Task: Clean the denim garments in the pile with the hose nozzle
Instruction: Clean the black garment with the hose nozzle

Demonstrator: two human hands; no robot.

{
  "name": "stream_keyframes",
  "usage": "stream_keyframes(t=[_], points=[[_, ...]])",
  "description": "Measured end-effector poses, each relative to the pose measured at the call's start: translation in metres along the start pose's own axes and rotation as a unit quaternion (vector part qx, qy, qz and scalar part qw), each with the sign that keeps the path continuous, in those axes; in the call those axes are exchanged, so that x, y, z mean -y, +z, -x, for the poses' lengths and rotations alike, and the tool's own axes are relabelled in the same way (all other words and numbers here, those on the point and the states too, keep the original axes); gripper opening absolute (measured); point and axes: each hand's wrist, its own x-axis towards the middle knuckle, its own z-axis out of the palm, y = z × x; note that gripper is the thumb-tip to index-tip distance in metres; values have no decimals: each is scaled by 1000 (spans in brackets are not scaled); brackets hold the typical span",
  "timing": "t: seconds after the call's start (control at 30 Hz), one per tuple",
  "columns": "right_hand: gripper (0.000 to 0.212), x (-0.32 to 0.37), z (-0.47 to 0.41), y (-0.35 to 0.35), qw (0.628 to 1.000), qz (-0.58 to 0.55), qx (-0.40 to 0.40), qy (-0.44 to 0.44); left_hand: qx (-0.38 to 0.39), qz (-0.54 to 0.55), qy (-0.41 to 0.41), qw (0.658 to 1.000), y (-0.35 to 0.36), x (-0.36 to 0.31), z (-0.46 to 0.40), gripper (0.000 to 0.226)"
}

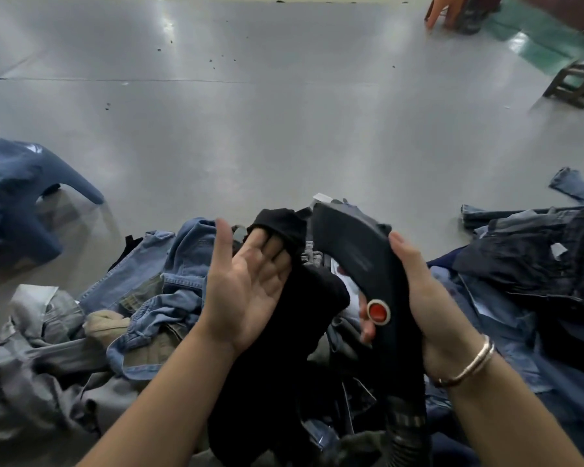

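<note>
Grey, glossy floor [250, 136] fills the bkgd, w/ a pile of denim garments [155, 298] heaped at the near edge; every place below is given relative to that pile. Above the pile's middle, a black garment [284, 348] is held up by the left hand [246, 284]: palm turned up, thumb spread wide, fingertips tucked under a fold of the cloth. Just right of it, the hose nozzle [361, 261], a dark pistol-shaped body w/ a red button [378, 311], is gripped by the right hand [418, 298], fingers wrapped round the handle; a ribbed hose [405, 429] runs down toward the viewer. A bracelet [469, 362] is worn on the right wrist. Left of the pile a separate blue garment [24, 197] is draped over something; darker jeans [536, 257] are stacked at the right. Far beyond the pile, another person's hand [435, 11] is seen near a stool [573, 82]. Handling, judged: cloth is likely soft, limp, fairly heavy when layered, not fragile; best taken at a hem or waistband & spread flat. Nozzle looks rigid, best held by its handle.
</note>
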Motion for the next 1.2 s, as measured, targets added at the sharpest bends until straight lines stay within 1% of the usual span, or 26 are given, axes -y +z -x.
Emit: stream_keyframes(t=[0.07, 0.1, 0.2, 0.27, 0.3, 0.4, 0.47, 0.53, 0.6, 0.7, 0.73, 0.8, 0.93, 1.0, 1.13, 1.2], points=[[72, -8, 4, 7, 998, 50, 9, 36, 1, 3, 12, 1000, -1, -2, -2, 89], [71, -11, 3, 10, 997, 57, 3, 48, 5, 8, 15, 1000, -1, -1, -3, 91], [68, -7, -6, 10, 998, 7, -36, 49, 17, 9, 4, 1000, 0, 6, -1, 94], [71, 2, -12, 2, 996, -40, -62, 42, 24, 4, -6, 1000, -1, 9, 1, 93], [74, 5, -13, -3, 996, -50, -63, 41, 20, -3, -10, 1000, -1, 10, 1, 96], [79, 3, -7, -8, 998, -24, -24, 54, 2, -19, -3, 1000, -7, 7, -3, 102], [76, -6, -1, -2, 997, 15, 4, 71, -2, -22, 17, 1000, -4, 5, -5, 98], [70, -12, 0, 4, 996, 34, 11, 79, -1, -14, 20, 1000, 0, 6, -5, 95], [68, -11, -3, 5, 998, 19, -10, 66, 5, -17, 7, 1000, 2, 9, -4, 94], [70, -1, -11, -2, 996, -40, -63, 41, 12, -28, -5, 1000, 1, 12, -3, 97], [70, 2, -12, -4, 995, -56, -67, 39, 15, -25, -3, 1000, 1, 11, -3, 98], [72, 3, -9, -7, 997, -53, -47, 44, 17, -19, 11, 1000, 0, 8, -4, 97], [71, -12, 1, 3, 997, -3, 5, 75, 23, -4, 15, 1000, -1, 7, -6, 97], [66, -15, -1, 6, 998, 0, -1, 68, 28, -10, 10, 1000, 0, 10, -7, 101], [72, -11, -10, 4, 999, -19, -10, 42, 44, -32, 2, 999, 1, 13, -7, 100], [72, -8, -13, 2, 998, -45, -29, 30, 50, -32, -13, 998, 0, 13, -6, 100]])
